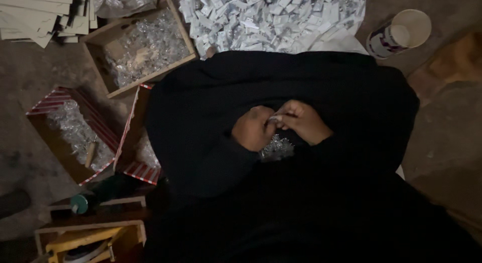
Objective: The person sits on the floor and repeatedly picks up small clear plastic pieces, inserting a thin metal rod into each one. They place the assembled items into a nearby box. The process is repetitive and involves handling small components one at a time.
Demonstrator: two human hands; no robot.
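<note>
My left hand (253, 128) and my right hand (304, 121) meet over my lap, which is covered in black cloth (211, 107). Together their fingertips pinch a small pale piece (275, 119); its exact kind is too small to tell. Just below the hands a little heap of shiny clear-wrapped bits (276, 148) lies on the cloth. Beyond my knees, on the floor, spreads a big pile of small white paper packets (271, 17).
A cardboard box (100, 39) of clear-wrapped pieces sits at upper left, next to stacked flat cardboard (35, 14). A red-striped box (47, 103) holds more wrapped pieces. A paper cup (399, 34) lies at upper right. A yellow wooden frame (85, 238) stands at lower left.
</note>
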